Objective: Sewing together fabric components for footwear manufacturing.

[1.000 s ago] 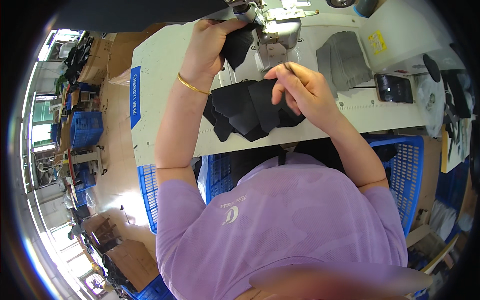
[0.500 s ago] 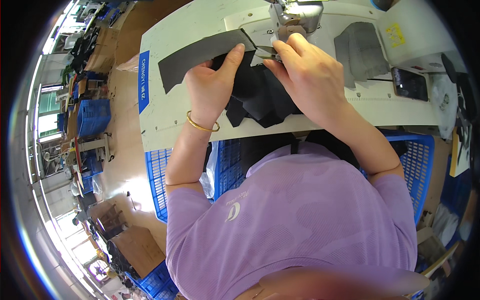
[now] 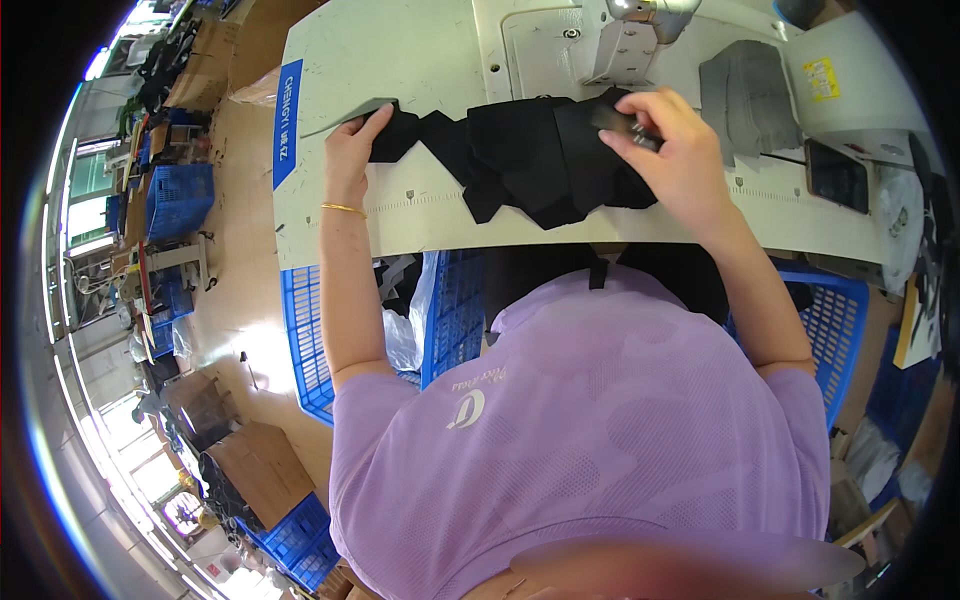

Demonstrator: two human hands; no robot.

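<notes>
A bundle of black fabric pieces [image 3: 520, 160] lies spread across the pale bench [image 3: 420, 60] in the upper middle of the frame, stretching from left of centre to right of centre. The left hand [image 3: 350, 155] sits at the fabric's left end, upper left of centre, its fingers curled down onto the tip of a black strip there, pressing or pinching it against the bench; a thin gold bangle [image 3: 343, 208] circles that wrist. The right hand [image 3: 675, 150] rests on the fabric's right end, upper right of centre, closed around a small dark tool [image 3: 625, 125] whose tip points left over the cloth. The bulk of the fabric lies between the two hands, touching both.

Just above the right hand, at the top edge, stands the grey head of a sewing machine [image 3: 640, 35]. To the right of it lies a stack of grey cut pieces [image 3: 750, 95], and further right a dark phone [image 3: 838, 175] on the bench. Below the bench edge, blue plastic crates [image 3: 300, 340] stand on either side of the person's purple shirt [image 3: 580, 450].
</notes>
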